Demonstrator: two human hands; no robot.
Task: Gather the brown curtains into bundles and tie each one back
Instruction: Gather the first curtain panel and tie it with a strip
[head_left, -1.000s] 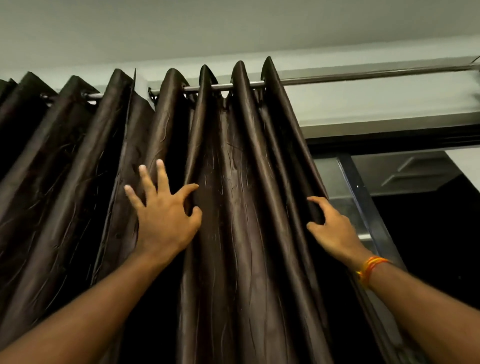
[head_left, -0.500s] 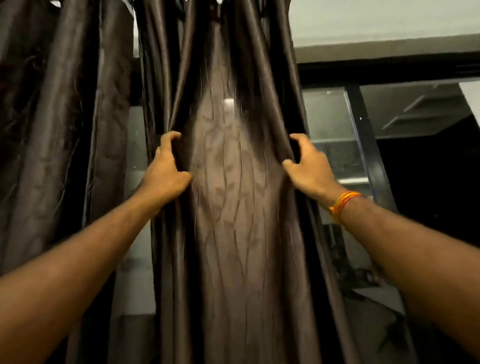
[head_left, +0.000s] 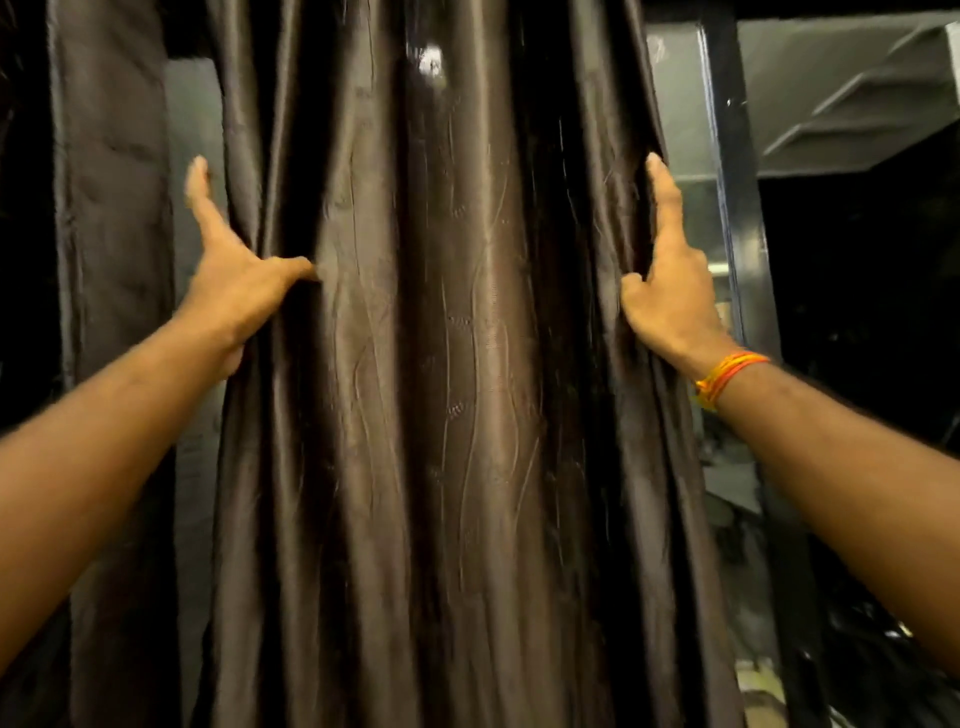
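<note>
A glossy brown curtain (head_left: 441, 364) hangs in deep folds down the middle of the head view, gathered into a narrow column. My left hand (head_left: 234, 283) lies against its left edge, one finger straight up and the thumb pressing the front fold. My right hand (head_left: 670, 280) lies along the right edge with fingers pointing up and the thumb tucked against a fold; its other fingers are hidden behind the fabric. A second brown curtain panel (head_left: 114, 260) hangs flat at the far left, apart from the gathered one.
A pale strip of glass (head_left: 192, 130) shows between the two panels. A dark window frame post (head_left: 737, 208) stands just right of my right hand, with dark glass beyond it. An orange thread band (head_left: 727, 374) circles my right wrist.
The view has dropped from the curtain rod down the fabric. Both hands slid down and closed in on the curtain's two edges, and their fingers now lie straighter along them.
</note>
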